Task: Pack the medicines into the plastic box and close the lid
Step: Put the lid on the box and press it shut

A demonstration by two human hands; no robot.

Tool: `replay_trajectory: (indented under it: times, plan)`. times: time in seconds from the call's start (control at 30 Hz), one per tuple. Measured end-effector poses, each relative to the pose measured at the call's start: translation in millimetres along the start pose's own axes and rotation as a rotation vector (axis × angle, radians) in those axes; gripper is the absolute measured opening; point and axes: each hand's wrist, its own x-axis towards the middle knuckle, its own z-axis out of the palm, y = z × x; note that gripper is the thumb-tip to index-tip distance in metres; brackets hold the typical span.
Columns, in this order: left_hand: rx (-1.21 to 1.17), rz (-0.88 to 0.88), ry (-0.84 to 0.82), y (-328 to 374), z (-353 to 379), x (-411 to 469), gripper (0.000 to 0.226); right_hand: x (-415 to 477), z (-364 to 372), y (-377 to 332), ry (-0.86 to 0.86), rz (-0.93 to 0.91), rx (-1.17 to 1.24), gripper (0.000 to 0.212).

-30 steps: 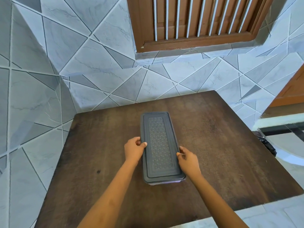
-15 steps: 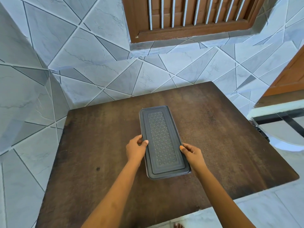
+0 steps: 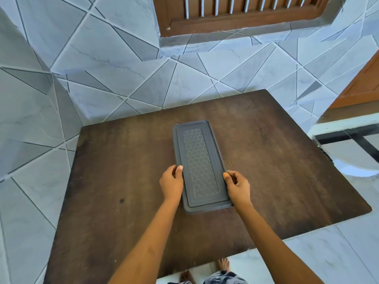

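A long plastic box with a dark grey patterned lid (image 3: pixel 200 165) lies lengthwise in the middle of the brown wooden table (image 3: pixel 276 171). The lid sits flat on the box, and the box's contents are hidden. My left hand (image 3: pixel 171 183) grips the lid's left edge near its near end, thumb on top. My right hand (image 3: pixel 238 184) holds the right edge opposite, thumb pressed on the rim. No medicines are visible.
Grey tiled walls close off the table's far and left sides. A brown barred window (image 3: pixel 235 15) is above. A white and black ledge (image 3: pixel 348 132) stands to the right, and my bare feet (image 3: pixel 223 265) show below the table's near edge.
The view has tilted down and the box now appears flatter on the table. Both hands keep their grip on the lid's edges, shifted slightly.
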Motion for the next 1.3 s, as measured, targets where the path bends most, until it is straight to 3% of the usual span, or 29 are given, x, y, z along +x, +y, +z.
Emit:
replay_trajectory:
  times: [0.2,0.57,0.83,1.03,1.13,1.3]
  plan:
    - [0.174,0.109,0.122,0.6,10.1,-2.7,0.027,2.6,1.8,3.7,0.051,-0.143,-0.184,0.018]
    - [0.212,0.033,0.094,-20.3,9.6,-38.6,0.034,4.6,0.3,9.8,-0.108,-0.116,-0.104,0.029]
    - [0.250,0.123,0.151,-22.3,13.7,-36.3,0.028,3.7,-0.4,6.9,-0.070,-0.221,-0.273,0.028]
    - [0.283,0.102,0.043,-23.4,8.5,-38.9,0.022,8.5,-4.1,12.1,-0.126,-0.176,-0.111,0.022]
    - [0.304,0.068,-0.028,-27.8,0.8,-42.5,0.024,9.5,-12.2,16.1,-0.119,-0.101,-0.020,0.036]
    - [0.096,-0.100,-0.067,-0.8,7.1,-10.9,0.032,30.8,0.1,-7.0,-0.162,-0.059,-0.009,0.029]
